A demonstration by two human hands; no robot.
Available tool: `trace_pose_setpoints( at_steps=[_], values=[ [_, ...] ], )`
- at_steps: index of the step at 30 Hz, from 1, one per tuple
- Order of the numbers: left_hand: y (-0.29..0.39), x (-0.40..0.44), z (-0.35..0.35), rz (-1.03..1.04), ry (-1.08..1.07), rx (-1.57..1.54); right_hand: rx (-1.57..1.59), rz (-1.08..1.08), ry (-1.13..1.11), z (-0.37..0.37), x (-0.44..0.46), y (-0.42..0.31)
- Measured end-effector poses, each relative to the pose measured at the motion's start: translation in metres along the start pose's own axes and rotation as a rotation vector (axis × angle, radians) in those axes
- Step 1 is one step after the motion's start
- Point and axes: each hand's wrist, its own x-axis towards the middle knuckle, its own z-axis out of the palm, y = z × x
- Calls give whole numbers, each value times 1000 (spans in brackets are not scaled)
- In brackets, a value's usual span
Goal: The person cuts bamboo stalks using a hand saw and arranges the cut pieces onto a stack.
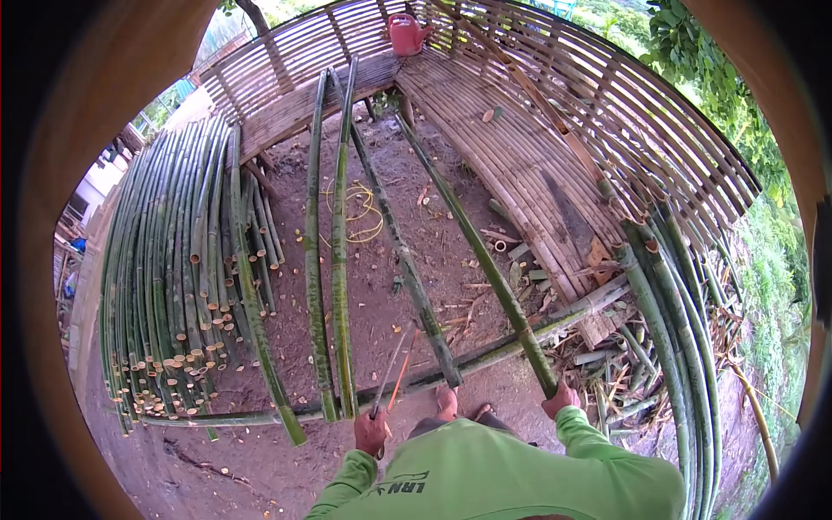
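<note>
At the bottom centre, my left hand [370, 432] is closed around the handle end of a saw [400, 366] with an orange frame, which points up and away. My right hand [562, 399] is wrapped round the near end of a long green bamboo pole [485, 251]. That pole rests across a horizontal bamboo pole [477, 360] and reaches away to the bench. Left of it, a mottled bamboo pole [403, 251] also lies over the horizontal one. Two more poles [314, 260] lie side by side further left.
A large stack of cut bamboo [165, 251] lies on the left. A slatted bamboo bench [494, 130] carries a red watering can [405, 35] at its far corner. Yellow cord [371, 224] lies on the ground. More long poles [672, 321] and bamboo scraps [637, 381] are on the right.
</note>
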Motion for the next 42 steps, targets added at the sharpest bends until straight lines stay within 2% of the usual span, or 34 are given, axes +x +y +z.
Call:
trace_pose_setpoints(
  at_steps=[2,5,8,14,17,21,24,26,30,32,34,35,36,37,38,39,40,42],
  values=[
    [-7,-2,6,-76,38,-43,-22,12,64,19,1,16],
    [-34,-5,17,-175,94,-54,-36,6,47,36,10,23],
    [-6,-19,8,-159,79,-83,-7,-14,41,47,20,29],
    [-28,-7,9,-147,46,10,-24,-23,32,39,29,30],
    [16,-2,12,-189,-15,-20,-15,-11,29,32,25,27],
    [2,20,17,-4,-51,112,0,-46,17,47,45,38],
    [39,8,1,43,-63,128,55,-87,-40,38,46,-6],
    [35,4,-3,2,-60,81,113,-140,-84,40,56,-43],
    [26,1,-5,-20,-17,62,105,-216,-18,24,83,-126],
    [26,-2,-4,-42,-5,72,144,-304,74,4,98,-165],
    [23,1,-5,-58,0,78,150,-604,431,-9,101,-170],
    [23,4,-7,-62,1,80,118,-514,323,-18,89,-163],
    [24,6,-8,-43,17,59,133,-550,374,-7,85,-140],
    [26,6,-9,-23,34,35,74,-527,322,10,79,-108],
    [29,5,-10,-6,50,10,-21,-279,27,9,58,-89],
    [33,6,-12,-14,59,26,-31,-190,-89,27,45,-62],
    [31,11,-12,-5,72,54,-39,-214,-155,69,49,-18],
    [28,17,-8,12,90,113,-49,-61,-202,78,12,-11]
  ],
)
